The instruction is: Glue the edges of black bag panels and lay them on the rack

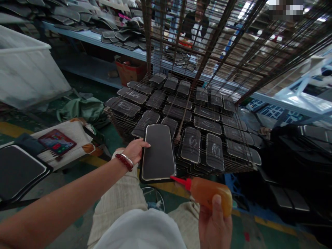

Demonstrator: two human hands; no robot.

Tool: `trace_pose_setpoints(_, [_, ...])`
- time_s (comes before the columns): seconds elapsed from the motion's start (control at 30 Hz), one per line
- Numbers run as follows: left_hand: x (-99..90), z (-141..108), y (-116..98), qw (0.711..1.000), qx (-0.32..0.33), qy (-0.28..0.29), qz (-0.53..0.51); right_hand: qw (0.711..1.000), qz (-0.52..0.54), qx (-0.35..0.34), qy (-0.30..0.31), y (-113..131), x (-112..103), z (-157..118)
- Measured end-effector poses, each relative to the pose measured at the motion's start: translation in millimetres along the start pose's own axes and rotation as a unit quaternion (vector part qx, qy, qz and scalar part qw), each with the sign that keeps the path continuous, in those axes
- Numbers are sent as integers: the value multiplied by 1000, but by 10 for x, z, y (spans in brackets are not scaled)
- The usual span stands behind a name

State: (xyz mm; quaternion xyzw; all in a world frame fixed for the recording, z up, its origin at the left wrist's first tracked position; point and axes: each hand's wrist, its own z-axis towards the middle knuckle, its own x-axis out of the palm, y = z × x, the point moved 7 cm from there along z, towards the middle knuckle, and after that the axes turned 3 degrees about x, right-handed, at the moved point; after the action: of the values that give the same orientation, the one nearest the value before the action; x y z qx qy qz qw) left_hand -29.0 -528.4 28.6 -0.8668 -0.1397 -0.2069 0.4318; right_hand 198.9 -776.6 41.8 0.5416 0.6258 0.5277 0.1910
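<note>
1. While your left hand (134, 152) is clamped on the left long edge of a dark panel (158, 152), one digit lies on its upper face; the rest of that grip is partly hidden.
2. Your dark panel is held above your lap, just before the wire rack's near edge; a thin pale line runs around its border.
3. Your right hand (215, 224) is closed around an orange bottle (211, 193), thumb along its side; the red nozzle (183, 181) points at the panel's near right corner, though you cannot tell whether the tip touches.
4. Before you, the wire rack (147, 38) carries rows of stacked panels (190, 144) from its near edge to its far edge; several bear glossy pale streaks.
5. Beyond the rack's far left corner, more panels lie heaped on a blue-edged desk (90, 40); a cardboard box (129, 72) sits on the shelf beneath.
6. To your left, a phone (57, 141) lies on a pale seat (76, 133); a white bin (26, 69) stands farther off.
</note>
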Motion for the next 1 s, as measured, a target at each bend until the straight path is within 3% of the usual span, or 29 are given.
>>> trace_pose_setpoints(0.17, [174,-127,91,996,-13,25,81,980,54,163,106,-97,459,95])
trace_pose_setpoints(0.23, [262,-210,164,993,-27,59,97,981,74,129,123,38,628,282])
trace_pose_setpoints(0.37, [428,-379,302,983,-67,130,112,985,32,-17,167,328,861,605])
trace_pose_setpoints(0.5, [526,-446,336,977,-94,158,109,978,-33,-112,176,416,869,624])
trace_pose_setpoints(0.57, [545,-439,321,976,-101,158,109,969,-70,-127,200,410,852,542])
trace_pose_setpoints(0.63, [546,-416,291,977,-102,152,109,951,-99,-118,267,391,868,422])
trace_pose_setpoints(0.7, [537,-391,253,979,-97,143,109,931,-100,-79,343,378,887,308])
trace_pose_setpoints(0.77, [529,-378,218,980,-95,136,109,919,-92,-33,382,406,881,260])
trace_pose_setpoints(0.87, [536,-399,180,979,-100,144,106,938,-81,-43,334,591,833,359])
trace_pose_setpoints(1.0, [556,-447,157,977,-105,158,98,954,-74,-154,247,859,811,456])
